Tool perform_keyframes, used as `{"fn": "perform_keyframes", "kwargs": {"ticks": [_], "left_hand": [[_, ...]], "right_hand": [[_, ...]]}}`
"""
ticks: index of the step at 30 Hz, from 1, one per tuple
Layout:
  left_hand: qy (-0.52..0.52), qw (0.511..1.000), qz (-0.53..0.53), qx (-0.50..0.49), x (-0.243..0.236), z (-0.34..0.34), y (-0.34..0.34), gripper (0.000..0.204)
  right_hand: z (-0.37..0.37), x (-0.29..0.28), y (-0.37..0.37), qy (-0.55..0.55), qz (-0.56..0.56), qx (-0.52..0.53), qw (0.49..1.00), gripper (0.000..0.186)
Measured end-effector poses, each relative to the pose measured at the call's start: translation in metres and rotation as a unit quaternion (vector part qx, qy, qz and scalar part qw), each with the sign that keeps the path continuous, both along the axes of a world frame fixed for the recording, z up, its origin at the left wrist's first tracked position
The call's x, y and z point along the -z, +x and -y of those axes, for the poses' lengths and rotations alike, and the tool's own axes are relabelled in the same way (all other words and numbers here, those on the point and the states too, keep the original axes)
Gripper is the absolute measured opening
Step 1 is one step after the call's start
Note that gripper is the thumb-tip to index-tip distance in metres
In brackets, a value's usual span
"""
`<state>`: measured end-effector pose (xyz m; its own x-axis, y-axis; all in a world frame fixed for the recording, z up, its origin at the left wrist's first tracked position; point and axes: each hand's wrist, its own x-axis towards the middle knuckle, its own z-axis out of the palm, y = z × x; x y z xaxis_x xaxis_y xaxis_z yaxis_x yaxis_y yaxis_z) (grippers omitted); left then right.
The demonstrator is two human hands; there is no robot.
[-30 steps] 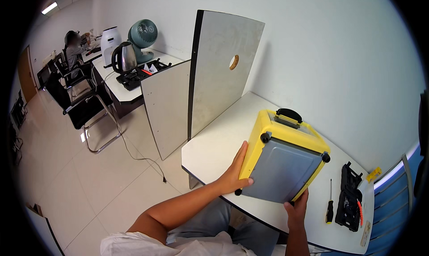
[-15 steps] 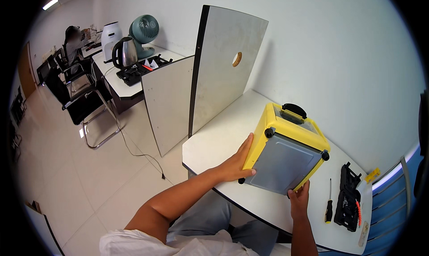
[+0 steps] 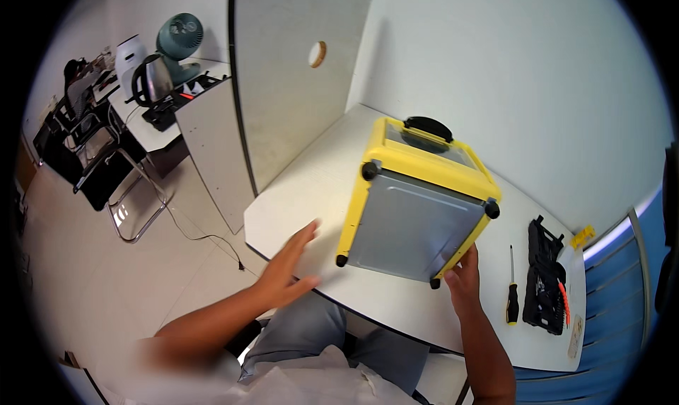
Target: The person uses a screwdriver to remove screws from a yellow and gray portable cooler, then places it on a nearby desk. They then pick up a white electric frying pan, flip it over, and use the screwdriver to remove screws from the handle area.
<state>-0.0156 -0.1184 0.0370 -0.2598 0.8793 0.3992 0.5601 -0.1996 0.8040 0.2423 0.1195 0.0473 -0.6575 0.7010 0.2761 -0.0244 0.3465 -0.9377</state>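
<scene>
A yellow box-shaped appliance (image 3: 424,224) is on the white table (image 3: 304,171), with its grey metal base and black corner feet turned toward me. A black curved part shows on its far side. My right hand (image 3: 464,278) grips the lower right edge, thumb on the near side, the other fingers partly hidden. Left of the appliance, my left hand (image 3: 284,267) is in the air by the table's front edge, fingers stretched, holding nothing. Right of my right hand lies a screwdriver (image 3: 513,302) with a black and yellow handle.
An open black tool case (image 3: 544,285) lies at the right, with an orange-red tool (image 3: 564,302) on it and a yellow item (image 3: 583,236) behind. A grey partition (image 3: 297,72) stands at the left. Beyond are a kettle (image 3: 157,79), a fan (image 3: 180,37) and chairs (image 3: 117,171).
My left hand has let go of the appliance's left side and moved away to the left, opening. My right hand still holds its lower right edge. The view has shifted.
</scene>
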Motion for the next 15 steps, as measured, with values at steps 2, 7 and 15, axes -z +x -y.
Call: {"fn": "perform_keyframes", "kwargs": {"ticks": [2,7,15], "left_hand": [[-0.037,0.994,-0.091,-0.054,0.017,0.050,0.005,0.072],[-0.324,0.904,-0.152,-0.233,0.086,0.203,0.050,0.073],[-0.417,0.834,0.113,-0.344,0.085,0.217,0.074,0.072]], "right_hand": [[-0.007,0.001,0.002,0.005,0.006,-0.017,1.000,0.095],[-0.014,0.020,-0.001,0.008,-0.012,-0.070,0.997,0.082],[-0.009,0.020,0.010,0.006,0.039,-0.078,0.996,0.083]]}}
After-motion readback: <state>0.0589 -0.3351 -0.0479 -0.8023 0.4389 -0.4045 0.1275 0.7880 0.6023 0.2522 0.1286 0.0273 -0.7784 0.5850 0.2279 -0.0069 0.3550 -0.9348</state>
